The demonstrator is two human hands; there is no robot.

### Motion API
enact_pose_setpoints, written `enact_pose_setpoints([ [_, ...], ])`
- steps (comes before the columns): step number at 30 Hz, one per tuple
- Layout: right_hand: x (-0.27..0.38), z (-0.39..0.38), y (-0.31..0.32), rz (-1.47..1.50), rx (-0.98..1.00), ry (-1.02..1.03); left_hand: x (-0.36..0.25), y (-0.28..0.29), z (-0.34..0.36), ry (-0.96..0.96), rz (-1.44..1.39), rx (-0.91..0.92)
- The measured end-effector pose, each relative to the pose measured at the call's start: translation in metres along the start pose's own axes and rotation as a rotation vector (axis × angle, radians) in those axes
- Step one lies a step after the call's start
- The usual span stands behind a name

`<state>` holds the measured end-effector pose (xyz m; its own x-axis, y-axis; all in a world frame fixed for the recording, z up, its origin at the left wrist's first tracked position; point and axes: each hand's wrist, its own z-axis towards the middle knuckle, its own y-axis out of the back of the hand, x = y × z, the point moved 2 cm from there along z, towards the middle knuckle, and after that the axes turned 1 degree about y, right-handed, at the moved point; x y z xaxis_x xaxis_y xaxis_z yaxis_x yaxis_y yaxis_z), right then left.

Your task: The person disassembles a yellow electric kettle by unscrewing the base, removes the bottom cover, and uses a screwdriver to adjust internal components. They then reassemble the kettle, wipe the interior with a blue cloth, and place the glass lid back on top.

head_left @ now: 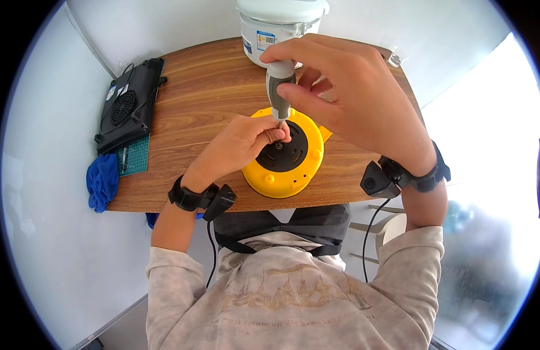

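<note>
Right hand (346, 84) arches high, fingers clamped on the screwdriver (280, 96)! Left hand (238, 143) pinches its shaft (280, 125) below, hiding the tip.

Bright daylight-white glare (497, 134) at right, curved fisheye edges, black corners

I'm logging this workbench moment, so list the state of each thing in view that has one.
Screwdriver: upright, tip end down
Right hand: gripping the handle
Left hand: fingertips closed about the shaft
Yellow round part: flat, black centre facing up
White pot: lid looks shut
Black appliance: lying with fan grille up
Green mat: flat, partly covered
Pen: lying on mat
Blue cloth: crumpled
</note>
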<state>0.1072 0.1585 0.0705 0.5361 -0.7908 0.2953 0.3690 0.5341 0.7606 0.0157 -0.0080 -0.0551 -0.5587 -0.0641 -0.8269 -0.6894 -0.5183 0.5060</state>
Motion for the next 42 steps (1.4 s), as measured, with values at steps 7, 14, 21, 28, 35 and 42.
enact_pose_setpoints([
  [7,0.000,0.000,-0.002,0.015,-0.041,-0.012,-0.002,0.000,0.000,0.024,-0.039,0.007],
  [14,0.001,0.002,0.002,-0.082,-0.063,0.007,-0.001,-0.001,-0.001,0.065,0.000,0.031],
  [21,0.002,0.007,-0.008,-0.299,-0.139,0.042,0.010,-0.006,-0.006,0.072,-0.200,-0.064],
  [28,0.007,0.006,-0.011,-0.425,-0.136,0.057,-0.012,0.003,-0.005,0.121,-0.039,-0.155],
  [35,0.014,-0.002,-0.008,-0.195,-0.104,0.103,-0.021,0.007,-0.011,-0.007,0.212,-0.202],
  [42,-0.001,0.003,-0.004,-0.050,-0.078,0.162,-0.017,0.006,-0.007,-0.069,0.103,-0.173],
])
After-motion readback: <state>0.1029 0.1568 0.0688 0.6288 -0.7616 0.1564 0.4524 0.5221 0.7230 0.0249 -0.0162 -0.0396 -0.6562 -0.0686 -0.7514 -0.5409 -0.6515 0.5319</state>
